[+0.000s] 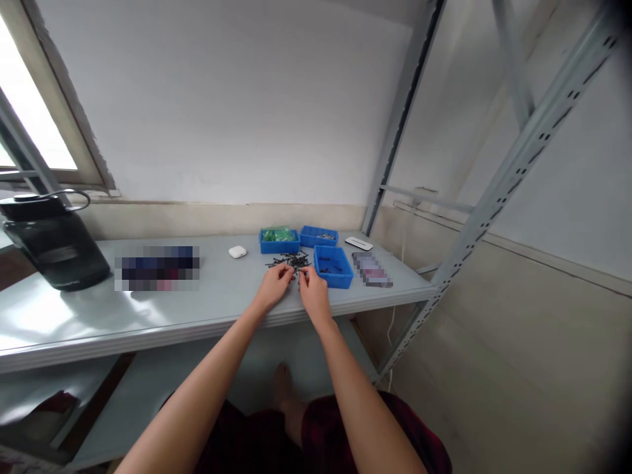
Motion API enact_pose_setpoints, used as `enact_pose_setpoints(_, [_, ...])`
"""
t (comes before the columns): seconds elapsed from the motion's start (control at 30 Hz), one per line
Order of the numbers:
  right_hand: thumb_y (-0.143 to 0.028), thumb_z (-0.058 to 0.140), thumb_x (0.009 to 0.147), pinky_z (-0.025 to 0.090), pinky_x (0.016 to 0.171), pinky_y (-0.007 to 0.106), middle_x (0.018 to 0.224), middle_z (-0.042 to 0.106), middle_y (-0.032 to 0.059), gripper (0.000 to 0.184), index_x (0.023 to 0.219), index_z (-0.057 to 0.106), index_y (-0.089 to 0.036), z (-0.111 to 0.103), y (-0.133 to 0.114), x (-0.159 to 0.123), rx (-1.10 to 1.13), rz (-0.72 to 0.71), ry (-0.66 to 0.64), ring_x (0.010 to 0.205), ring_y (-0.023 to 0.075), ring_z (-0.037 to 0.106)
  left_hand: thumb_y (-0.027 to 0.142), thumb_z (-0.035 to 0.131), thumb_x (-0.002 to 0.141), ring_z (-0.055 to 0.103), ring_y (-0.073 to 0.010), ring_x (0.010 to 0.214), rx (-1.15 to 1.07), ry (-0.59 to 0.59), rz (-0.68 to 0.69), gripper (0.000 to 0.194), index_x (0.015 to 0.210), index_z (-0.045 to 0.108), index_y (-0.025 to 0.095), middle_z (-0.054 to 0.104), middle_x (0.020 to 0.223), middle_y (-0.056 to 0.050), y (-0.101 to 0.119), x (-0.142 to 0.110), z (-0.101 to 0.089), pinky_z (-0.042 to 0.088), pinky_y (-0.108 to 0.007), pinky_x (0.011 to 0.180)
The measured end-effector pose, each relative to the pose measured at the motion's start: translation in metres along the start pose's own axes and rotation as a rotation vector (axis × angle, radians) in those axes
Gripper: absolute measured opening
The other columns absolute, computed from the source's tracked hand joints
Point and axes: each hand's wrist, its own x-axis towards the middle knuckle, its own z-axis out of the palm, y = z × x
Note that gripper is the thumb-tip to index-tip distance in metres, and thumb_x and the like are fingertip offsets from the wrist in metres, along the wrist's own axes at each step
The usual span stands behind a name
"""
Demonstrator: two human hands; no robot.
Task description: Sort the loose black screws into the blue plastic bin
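Note:
A loose pile of black screws (292, 261) lies on the grey shelf top (207, 299) just beyond my fingers. My left hand (275, 284) is closed in a pinch at the pile's near left side. Opposite it, my right hand (314, 288) is also pinched, its fingertips close to the left ones and beside the nearest blue bin (343, 283). Whatever sits between the fingertips is too small to make out. A few dark screws (330, 270) lie inside that bin.
Behind the pile, one blue bin (279, 247) holds green plastic bags and another (316, 242) holds small metal parts. A white case (237, 252), a white flat device (359, 243), a blurred phone-like item (372, 270) and a dark bottle (62, 247) stand around. A metal upright (494, 191) rises at right.

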Motion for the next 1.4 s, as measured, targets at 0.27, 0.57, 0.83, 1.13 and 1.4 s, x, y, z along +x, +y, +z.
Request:
enact_pose_setpoints(0.27, [-0.028,0.043,0.091,0.046,0.071,0.029,0.08,0.07,0.0056,0.025,0.105,0.062,-0.019,-0.0029,0.0059,0.0016,-0.009,-0.037,-0.029,0.074,0.0204,0.065,0.032,0.046,0.088,0.061,-0.0174,0.072,-0.025,-0.014,0.019,0.024,0.082,0.062,0.016,0.068,0.078,-0.005,-0.0062,0.0026,0.0014,0.046,-0.029,0.073])
enact_pose_setpoints(0.57, [-0.029,0.045,0.09,0.046,0.07,0.029,0.08,0.07,0.0066,0.025,0.106,0.061,-0.019,0.0018,0.0006,0.0025,-0.085,-0.046,-0.011,0.078,0.0219,0.066,0.03,0.046,0.088,0.062,-0.018,0.074,-0.03,0.019,0.009,0.023,0.081,0.063,0.016,0.068,0.081,-0.006,-0.0038,0.0016,0.0012,0.047,-0.029,0.075])
enact_pose_setpoints(0.83, [-0.029,0.045,0.089,0.046,0.071,0.029,0.08,0.071,0.0064,0.025,0.107,0.06,-0.019,-0.0014,0.0001,-0.0018,-0.046,-0.067,0.005,0.077,0.0214,0.066,0.029,0.046,0.088,0.061,-0.0178,0.076,-0.026,0.002,0.02,0.023,0.082,0.063,0.015,0.068,0.08,-0.006,-0.0046,0.001,0.0012,0.047,-0.029,0.075])
enact_pose_setpoints(1.13, [-0.034,0.045,0.089,0.046,0.07,0.029,0.074,0.069,0.0033,0.027,0.108,0.058,-0.019,-0.006,0.0059,-0.0026,0.061,-0.047,-0.04,0.069,0.0194,0.065,0.03,0.045,0.087,0.06,-0.017,0.072,-0.036,-0.022,0.044,0.024,0.08,0.062,0.015,0.066,0.077,-0.006,0.0009,-0.0016,-0.0006,0.046,-0.028,0.073])
enact_pose_setpoints(1.4, [-0.03,0.048,0.09,0.044,0.069,0.026,0.078,0.07,0.0046,0.019,0.099,0.062,-0.021,-0.0041,0.0037,-0.0043,-0.011,-0.013,-0.045,0.073,0.0192,0.065,0.035,0.049,0.085,0.059,-0.0164,0.066,-0.092,-0.008,0.011,0.024,0.081,0.062,0.015,0.066,0.076,-0.005,-0.0046,0.0006,0.0014,0.047,-0.029,0.069])
